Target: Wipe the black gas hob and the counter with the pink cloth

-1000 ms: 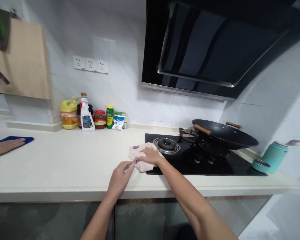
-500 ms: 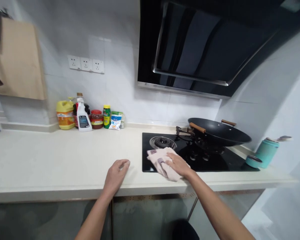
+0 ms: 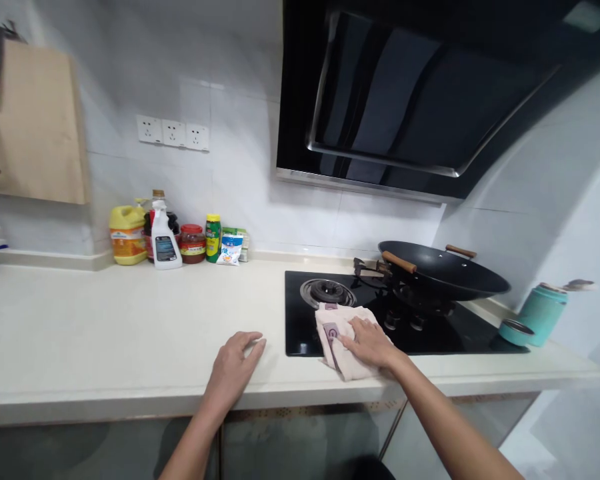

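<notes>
Two hands have parted: the right hand (image 3: 371,343) lies flat on the pink cloth (image 3: 348,365), now farther right across the front of the hob (image 3: 455,333); the left hand (image 3: 234,363), loosely curled, hangs empty over the counter (image 3: 130,327). Wiping looks one-handed.

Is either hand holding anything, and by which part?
The right hand lies over the right part of the pink cloth; whether it grips cannot be told. The left hand holds nothing.
</notes>
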The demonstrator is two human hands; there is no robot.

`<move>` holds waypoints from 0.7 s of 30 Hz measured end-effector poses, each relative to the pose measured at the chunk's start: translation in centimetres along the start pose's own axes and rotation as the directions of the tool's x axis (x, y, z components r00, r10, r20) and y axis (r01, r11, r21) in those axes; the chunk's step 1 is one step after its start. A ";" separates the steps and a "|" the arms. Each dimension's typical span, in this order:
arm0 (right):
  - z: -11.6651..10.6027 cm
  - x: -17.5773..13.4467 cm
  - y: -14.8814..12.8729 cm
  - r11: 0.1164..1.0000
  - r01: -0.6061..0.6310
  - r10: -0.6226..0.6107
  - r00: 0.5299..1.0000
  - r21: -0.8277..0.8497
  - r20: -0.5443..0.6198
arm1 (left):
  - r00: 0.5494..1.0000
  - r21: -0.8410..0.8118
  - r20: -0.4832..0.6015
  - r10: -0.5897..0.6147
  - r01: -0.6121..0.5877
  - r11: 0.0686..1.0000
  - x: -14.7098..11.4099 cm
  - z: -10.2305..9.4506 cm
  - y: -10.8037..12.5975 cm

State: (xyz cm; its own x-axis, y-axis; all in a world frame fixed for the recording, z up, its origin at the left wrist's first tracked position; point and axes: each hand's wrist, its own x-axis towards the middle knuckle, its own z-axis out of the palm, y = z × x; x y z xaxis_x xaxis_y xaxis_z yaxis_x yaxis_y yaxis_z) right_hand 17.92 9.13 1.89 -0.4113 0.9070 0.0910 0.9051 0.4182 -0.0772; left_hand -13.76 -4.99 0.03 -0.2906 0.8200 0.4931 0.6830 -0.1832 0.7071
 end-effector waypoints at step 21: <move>-1.0 18.3 9.4 0.924 -0.343 0.354 0.934 -0.167 0.041 | 0.972 0.171 -0.052 0.227 -0.215 0.961 -0.8 0.4 -1.3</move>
State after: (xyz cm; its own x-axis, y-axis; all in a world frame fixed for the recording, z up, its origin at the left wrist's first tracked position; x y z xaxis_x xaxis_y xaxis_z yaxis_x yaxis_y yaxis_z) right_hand 18.99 29.57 3.80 -0.0685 0.9975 0.0174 0.9957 0.0673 0.0635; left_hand -14.16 -5.25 -1.50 -0.1626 0.7274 0.6666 0.8341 -0.2596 0.4867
